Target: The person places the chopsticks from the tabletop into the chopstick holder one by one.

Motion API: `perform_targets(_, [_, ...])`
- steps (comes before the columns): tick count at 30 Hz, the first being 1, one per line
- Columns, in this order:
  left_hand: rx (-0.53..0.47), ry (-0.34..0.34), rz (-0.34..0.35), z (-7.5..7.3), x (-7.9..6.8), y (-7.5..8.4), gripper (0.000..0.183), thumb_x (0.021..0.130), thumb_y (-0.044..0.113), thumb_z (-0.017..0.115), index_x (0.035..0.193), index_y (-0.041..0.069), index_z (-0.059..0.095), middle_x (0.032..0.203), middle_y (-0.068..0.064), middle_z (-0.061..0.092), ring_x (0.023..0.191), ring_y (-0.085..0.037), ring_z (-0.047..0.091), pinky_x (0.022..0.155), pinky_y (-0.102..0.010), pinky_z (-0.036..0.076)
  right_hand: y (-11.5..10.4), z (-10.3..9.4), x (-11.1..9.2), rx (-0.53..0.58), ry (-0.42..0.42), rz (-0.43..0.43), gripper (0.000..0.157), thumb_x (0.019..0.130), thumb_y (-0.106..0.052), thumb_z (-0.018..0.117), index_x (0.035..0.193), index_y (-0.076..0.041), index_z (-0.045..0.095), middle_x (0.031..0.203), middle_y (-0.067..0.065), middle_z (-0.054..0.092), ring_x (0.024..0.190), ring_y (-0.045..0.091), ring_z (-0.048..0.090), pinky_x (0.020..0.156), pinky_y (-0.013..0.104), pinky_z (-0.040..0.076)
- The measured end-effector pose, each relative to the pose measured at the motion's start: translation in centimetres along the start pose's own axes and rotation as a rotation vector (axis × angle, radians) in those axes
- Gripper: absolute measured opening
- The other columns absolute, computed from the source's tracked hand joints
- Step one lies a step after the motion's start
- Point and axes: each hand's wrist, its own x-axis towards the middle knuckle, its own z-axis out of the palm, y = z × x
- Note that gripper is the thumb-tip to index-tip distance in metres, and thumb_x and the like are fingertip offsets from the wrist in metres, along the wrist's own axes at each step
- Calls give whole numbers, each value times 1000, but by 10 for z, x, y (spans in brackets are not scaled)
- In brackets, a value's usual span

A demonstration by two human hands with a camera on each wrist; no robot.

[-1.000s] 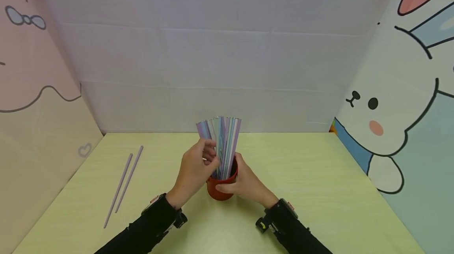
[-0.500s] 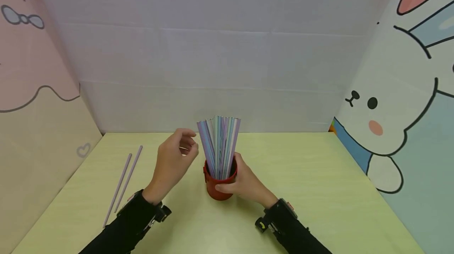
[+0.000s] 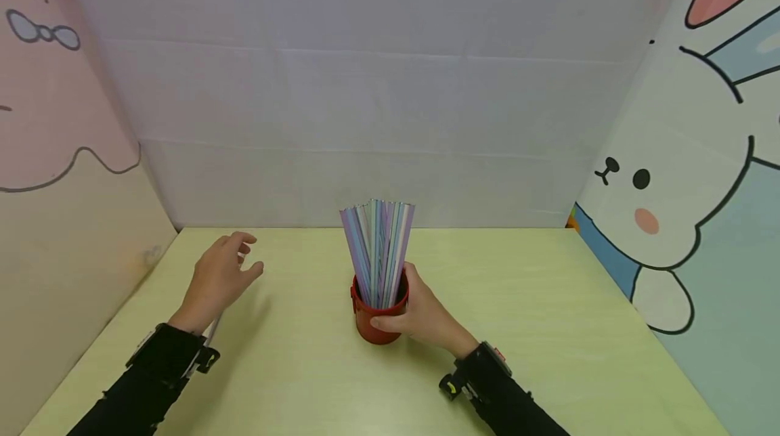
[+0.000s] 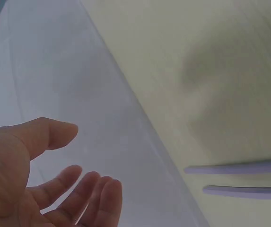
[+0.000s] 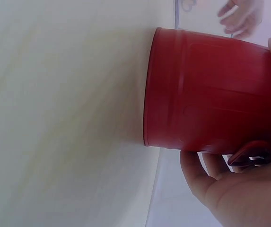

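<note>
A small red bucket (image 3: 370,324) stands upright at the middle of the table, holding a bunch of pastel straws (image 3: 376,246) that fan out above its rim. My right hand (image 3: 426,314) grips the bucket from the right side, thumb across its front and fingers behind. My left hand (image 3: 219,277) is in the air over the left of the table, fingers loosely bent and apart, holding nothing. Beneath it lie two purple straws (image 4: 249,168), side by side in the left wrist view; the hand and forearm hide most of them in the head view.
The pale yellow table (image 3: 518,328) ends at a whitish back wall (image 3: 365,97). Cartoon-printed side panels flank it, with a rabbit (image 3: 682,219) on the right one.
My left hand has let go of the straws in the bucket and moved left until it hangs over the two straws on the table. The right hand stays on the bucket.
</note>
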Motion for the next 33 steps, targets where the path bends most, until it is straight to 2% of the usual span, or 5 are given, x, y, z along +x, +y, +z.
perform_targets(15, [174, -268, -138, 15, -18, -59, 54, 78, 16, 70, 117, -14, 47, 99, -33, 49, 75, -39, 51, 63, -49, 45, 3, 1, 0, 15, -3, -20, 90, 77, -17, 80, 144, -10, 20, 137, 6, 41, 119, 23, 46, 95, 42, 45])
perform_targets(20, [174, -276, -142, 16, -19, -61, 59, 77, 11, 65, 121, -21, 44, 104, -39, 49, 81, -42, 51, 70, -53, 45, 2, 1, 0, 15, -4, -22, 90, 77, -17, 80, 144, -10, 20, 137, 7, 41, 120, 23, 46, 96, 43, 44])
perform_targets(25, [196, -265, -113, 18, -16, -60, 57, 75, 7, 63, 118, -26, 45, 102, -41, 52, 70, -33, 49, 59, -45, 44, 2, 0, 0, 11, 0, -20, 90, 77, -18, 80, 144, -10, 20, 137, 7, 41, 119, 23, 46, 95, 42, 45])
perform_targets(30, [187, -256, -122, 21, -15, -61, 20, 75, 1, 65, 89, -12, 58, 78, -25, 57, 58, -26, 46, 48, -37, 40, 4, 0, -1, 10, 1, -31, 89, 77, -17, 81, 143, -9, 21, 136, 7, 42, 119, 24, 47, 95, 43, 45])
perform_targets(33, [151, -261, -133, 23, -17, -61, 15, 75, 0, 66, 84, -6, 58, 70, -14, 56, 56, -24, 47, 46, -35, 41, 5, 1, 0, 18, 1, -44, 90, 76, -16, 81, 143, -8, 21, 136, 8, 42, 119, 25, 47, 95, 44, 44])
